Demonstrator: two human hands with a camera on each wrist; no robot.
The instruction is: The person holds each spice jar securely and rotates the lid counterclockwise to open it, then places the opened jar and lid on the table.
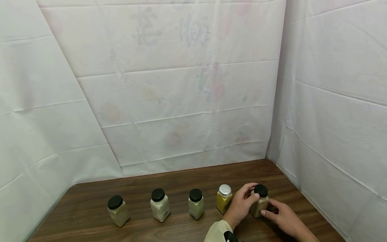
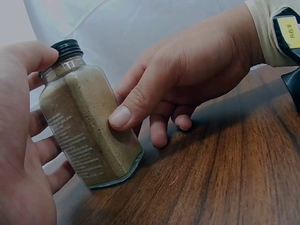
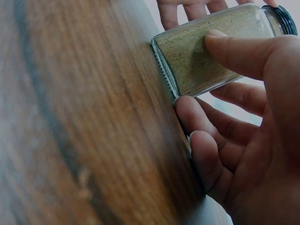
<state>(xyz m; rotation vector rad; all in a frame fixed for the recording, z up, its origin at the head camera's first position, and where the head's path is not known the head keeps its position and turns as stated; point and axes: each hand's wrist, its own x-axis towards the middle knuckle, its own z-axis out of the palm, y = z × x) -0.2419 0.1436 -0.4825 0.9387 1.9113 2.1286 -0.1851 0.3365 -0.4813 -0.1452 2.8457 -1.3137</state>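
Both hands close on the same jar: the left hand (image 1: 240,205) wraps it from the left, thumb up near the black cap and fingers curled behind the glass, while the right hand (image 1: 284,216) meets it from the near right, its thumb (image 2: 123,115) pressed flat on the front face and the other fingers tucked low by the base. This tan spice jar (image 1: 259,201) stands upright on the wooden table (image 1: 181,181), rightmost in a row of five, just beside the yellow jar with the silver lid (image 1: 224,199); further left stand three pale jars with black lids (image 1: 196,203) (image 1: 159,204) (image 1: 118,210), each well apart. The wrist views show square glass filled with fine brownish powder and small print down one side. To handle it well, I judge the grip should stay on the flat faces, not the rounded corners, with one hand steadying the body low. Any lift or turn should be kept clear of the yellow jar, which sits close enough to be knocked by the left knuckles.
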